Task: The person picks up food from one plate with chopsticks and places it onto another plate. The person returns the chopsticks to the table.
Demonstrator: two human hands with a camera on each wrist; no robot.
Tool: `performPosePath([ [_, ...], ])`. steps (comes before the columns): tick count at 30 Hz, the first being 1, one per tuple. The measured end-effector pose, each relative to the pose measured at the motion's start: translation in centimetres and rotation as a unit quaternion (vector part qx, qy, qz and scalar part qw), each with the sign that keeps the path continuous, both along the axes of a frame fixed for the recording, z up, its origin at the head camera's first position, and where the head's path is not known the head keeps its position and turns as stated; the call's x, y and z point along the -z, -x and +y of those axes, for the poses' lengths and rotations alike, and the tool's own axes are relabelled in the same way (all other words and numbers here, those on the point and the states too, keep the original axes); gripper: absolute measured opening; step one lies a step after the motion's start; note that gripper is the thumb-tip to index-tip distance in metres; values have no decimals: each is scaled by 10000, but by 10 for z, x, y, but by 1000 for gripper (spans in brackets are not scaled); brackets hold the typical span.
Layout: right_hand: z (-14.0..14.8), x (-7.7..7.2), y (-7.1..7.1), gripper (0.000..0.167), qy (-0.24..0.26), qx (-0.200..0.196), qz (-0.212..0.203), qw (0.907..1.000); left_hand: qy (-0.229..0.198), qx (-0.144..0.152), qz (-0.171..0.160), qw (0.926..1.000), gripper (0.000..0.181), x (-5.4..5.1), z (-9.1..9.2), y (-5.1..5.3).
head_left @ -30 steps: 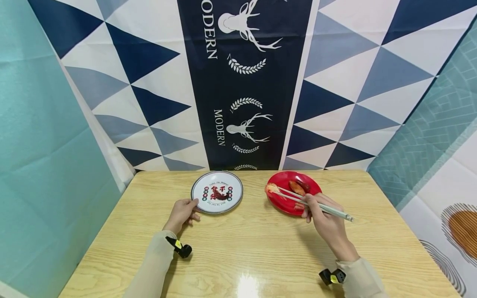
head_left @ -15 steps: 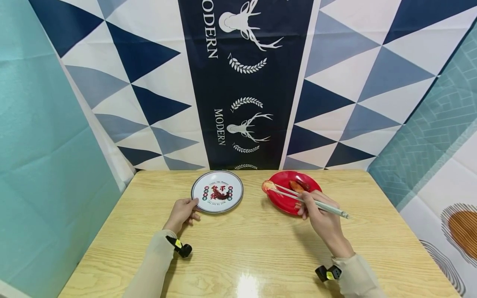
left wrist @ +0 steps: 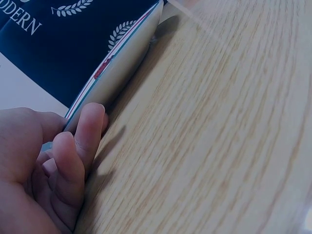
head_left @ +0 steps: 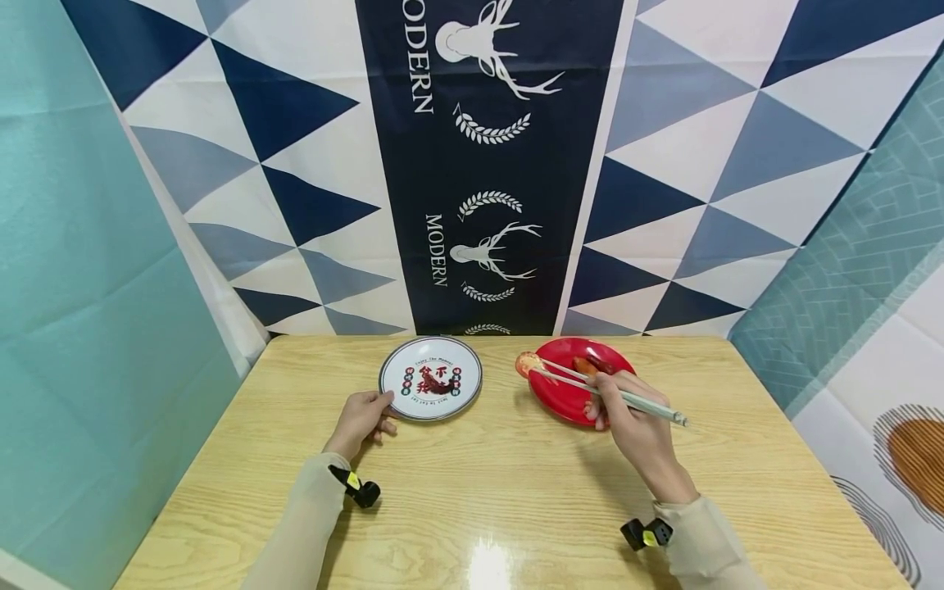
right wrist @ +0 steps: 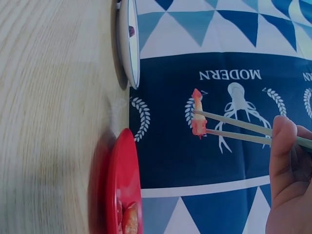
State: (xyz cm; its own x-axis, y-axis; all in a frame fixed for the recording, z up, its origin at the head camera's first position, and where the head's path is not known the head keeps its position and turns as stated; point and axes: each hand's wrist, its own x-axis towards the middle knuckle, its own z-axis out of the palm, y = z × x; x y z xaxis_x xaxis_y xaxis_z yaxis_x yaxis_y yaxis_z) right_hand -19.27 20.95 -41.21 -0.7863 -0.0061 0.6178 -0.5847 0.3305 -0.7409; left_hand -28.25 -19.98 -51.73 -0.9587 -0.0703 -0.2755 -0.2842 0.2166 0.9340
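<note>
At the near left rim of a white printed plate point(head_left: 459, 358), my left hand point(head_left: 359, 422) pinches the edge between thumb and fingers; its fingers point(left wrist: 89, 129) lie under the rim in the left wrist view. A dark reddish-brown piece point(head_left: 435, 387) lies on that plate. My right hand point(head_left: 640, 430) grips pale green chopsticks point(head_left: 652, 408). Between their tips is an orange-and-white food piece point(head_left: 528, 364), held in the air by the left edge of a red plate point(head_left: 555, 400). In the right wrist view the piece point(right wrist: 198, 114) hangs clear of both plates.
Both plates stand near the back of the wooden table point(head_left: 472, 483), close to a patterned cloth wall point(head_left: 487, 164). An orange-brown food piece point(head_left: 585, 366) and a dark red one point(head_left: 601, 365) lie on the red plate. A teal cloth point(head_left: 111, 311) hangs at the left.
My right hand and the chopsticks have moved slightly left, carrying the food piece from over the red plate's left rim to just beyond it. My left hand has stayed at the white plate.
</note>
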Motion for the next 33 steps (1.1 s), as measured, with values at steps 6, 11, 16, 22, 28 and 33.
performPosePath([
  [6,1,6,7,15,14,-62,103,9999,-34,-12,-53,10000,36,1,0,1],
  [11,4,20,18,16,-64,-10,293,9995,-49,3,-30,10000,36,1,-1,0],
  [16,4,24,22,17,-23,-44,435,9990,-34,-18,10,10000,36,1,-1,0],
  [22,1,21,21,17,-9,15,336,9994,-11,-55,3,10000,36,1,0,1],
  [28,-8,4,12,15,197,-201,182,9994,20,-71,-28,10000,36,2,0,1],
  [33,-12,-2,8,14,192,-255,135,9994,25,-68,-40,10000,36,1,0,1],
])
